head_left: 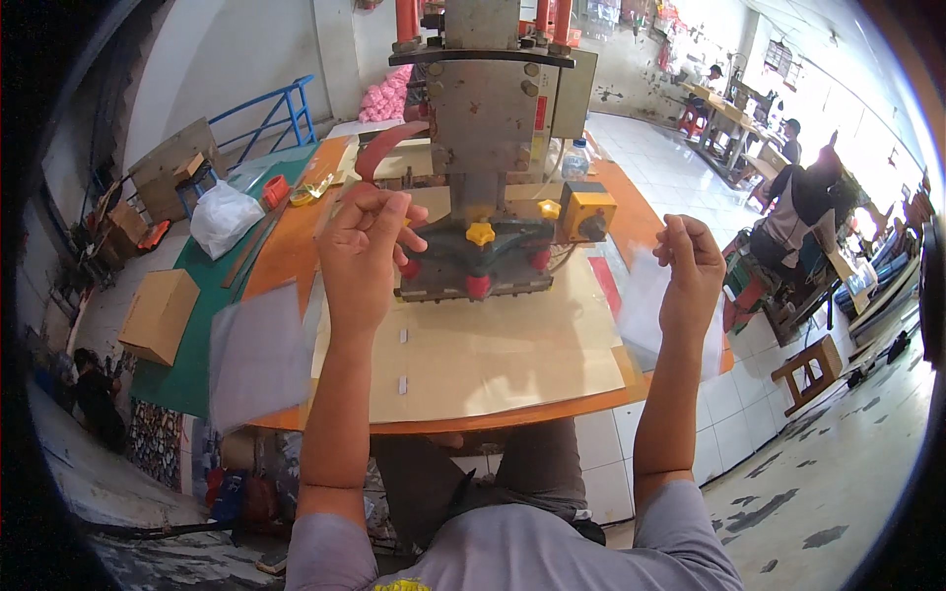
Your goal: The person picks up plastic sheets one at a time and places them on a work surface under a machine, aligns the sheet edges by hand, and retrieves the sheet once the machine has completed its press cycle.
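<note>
My left hand [363,258] is raised in front of the press, left of its head, with the fingers loosely bent and apart and nothing visible in them. On the right, my right hand [692,264] is held up above white translucent sheets [641,320], fingers curled in toward the thumb; whatever may be between them is hidden. Between my hands stands the press [483,118], its dark lower plate [478,286] with yellow star knobs [480,233] just over a beige board [503,355]. Two small pale strips [402,384] lie on that board. More translucent sheets [258,357] lie by my left forearm.
A yellow control box [588,212] sits right of the press head. Along the left are a white plastic bag [225,219], a red tape roll [276,191] and a cardboard box [160,313]. Other people [803,212] sit at the right, near a wooden stool [808,374].
</note>
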The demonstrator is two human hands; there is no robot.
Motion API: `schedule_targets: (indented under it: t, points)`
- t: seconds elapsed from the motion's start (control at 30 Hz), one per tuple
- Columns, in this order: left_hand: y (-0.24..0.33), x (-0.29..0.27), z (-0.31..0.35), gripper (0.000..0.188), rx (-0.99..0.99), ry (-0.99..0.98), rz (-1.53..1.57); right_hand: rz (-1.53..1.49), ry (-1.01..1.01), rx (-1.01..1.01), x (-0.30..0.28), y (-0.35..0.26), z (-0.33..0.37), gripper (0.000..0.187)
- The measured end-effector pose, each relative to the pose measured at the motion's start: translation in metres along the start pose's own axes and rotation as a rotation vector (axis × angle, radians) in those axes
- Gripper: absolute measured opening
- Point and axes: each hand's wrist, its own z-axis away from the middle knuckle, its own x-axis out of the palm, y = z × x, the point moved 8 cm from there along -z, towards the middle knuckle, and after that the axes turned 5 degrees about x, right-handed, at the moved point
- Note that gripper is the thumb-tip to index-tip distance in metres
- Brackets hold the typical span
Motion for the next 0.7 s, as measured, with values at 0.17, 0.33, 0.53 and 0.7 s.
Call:
schedule_targets:
  t: [0.17,0.33,0.53,0.7]
  points:
    - [0.004,-0.002,0.0,0.021,0.0,0.004,-0.015,0.023,0.005,-0.009,0.002,-0.001,0.0,0.021]
    - [0.009,-0.001,0.003,0.018,0.005,0.0,0.003,0.033,0.002,-0.021,0.001,-0.003,0.002,0.02]
    - [0.027,-0.005,0.018,0.016,0.05,0.02,0.06,0.017,-0.001,-0.009,-0.004,-0.01,0.012,0.017]
    - [0.034,-0.014,0.042,0.013,0.006,0.0,0.067,0.02,-0.077,0.064,-0.011,-0.006,0.03,0.015]
